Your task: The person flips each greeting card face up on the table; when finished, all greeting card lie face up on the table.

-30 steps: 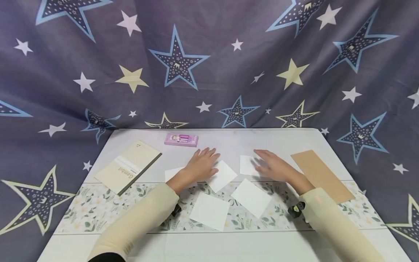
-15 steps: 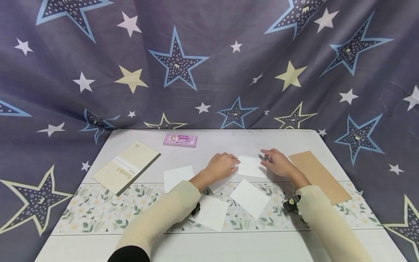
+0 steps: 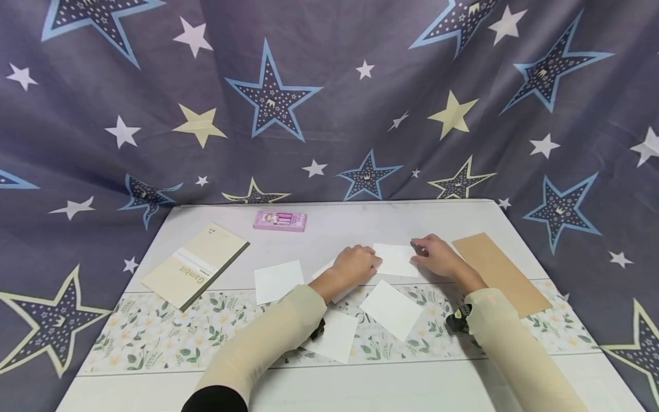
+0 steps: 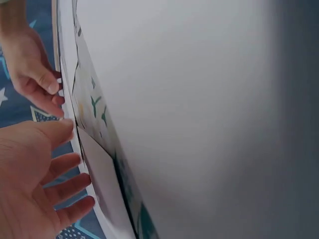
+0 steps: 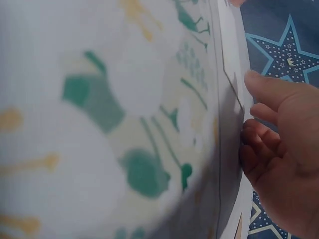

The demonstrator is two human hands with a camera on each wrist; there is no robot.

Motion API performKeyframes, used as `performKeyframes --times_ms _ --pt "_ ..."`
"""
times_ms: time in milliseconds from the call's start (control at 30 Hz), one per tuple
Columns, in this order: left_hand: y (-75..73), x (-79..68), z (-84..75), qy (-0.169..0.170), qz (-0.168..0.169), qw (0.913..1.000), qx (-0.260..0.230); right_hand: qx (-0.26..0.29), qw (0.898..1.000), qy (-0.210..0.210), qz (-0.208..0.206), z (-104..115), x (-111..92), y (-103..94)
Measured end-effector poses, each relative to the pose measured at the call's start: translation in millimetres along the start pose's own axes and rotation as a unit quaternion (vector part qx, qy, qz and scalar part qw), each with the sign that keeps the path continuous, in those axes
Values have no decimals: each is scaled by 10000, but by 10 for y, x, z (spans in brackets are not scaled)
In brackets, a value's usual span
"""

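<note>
Paper sheets (image 3: 390, 309) on table (image 3: 319, 390) between notebook (image 3: 197, 265), left, and card (image 3: 500, 274), right; box (image 3: 280, 221) behind.

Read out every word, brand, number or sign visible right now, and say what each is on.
"Gambit": on the cream rectangular notebook with a dark spine, upside down in the head view.
Notebook's smaller print: too small to read.
Purple rectangular box: print too small to read.
White tablecloth with a floral band: a few letters beside a white square paper sheet, too incomplete to read.
</note>
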State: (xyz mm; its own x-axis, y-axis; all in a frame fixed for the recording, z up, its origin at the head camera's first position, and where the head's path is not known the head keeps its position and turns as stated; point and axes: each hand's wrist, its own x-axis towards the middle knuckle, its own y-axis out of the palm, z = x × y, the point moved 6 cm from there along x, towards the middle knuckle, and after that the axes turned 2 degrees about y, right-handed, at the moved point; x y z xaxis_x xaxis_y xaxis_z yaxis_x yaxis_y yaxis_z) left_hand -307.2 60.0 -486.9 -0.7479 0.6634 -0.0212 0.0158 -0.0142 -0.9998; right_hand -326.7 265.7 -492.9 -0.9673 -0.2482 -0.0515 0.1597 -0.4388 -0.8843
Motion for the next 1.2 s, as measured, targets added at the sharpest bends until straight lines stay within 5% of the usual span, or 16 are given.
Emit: performKeyframes --times_ms 867,1200 --pt "-38 83 -19 115 168 9987 457 110 9994 331 84 -45 47 24" --pt "-29 119 55 -393 268 9980 425 589 9982 111 25 -20 8 -10"
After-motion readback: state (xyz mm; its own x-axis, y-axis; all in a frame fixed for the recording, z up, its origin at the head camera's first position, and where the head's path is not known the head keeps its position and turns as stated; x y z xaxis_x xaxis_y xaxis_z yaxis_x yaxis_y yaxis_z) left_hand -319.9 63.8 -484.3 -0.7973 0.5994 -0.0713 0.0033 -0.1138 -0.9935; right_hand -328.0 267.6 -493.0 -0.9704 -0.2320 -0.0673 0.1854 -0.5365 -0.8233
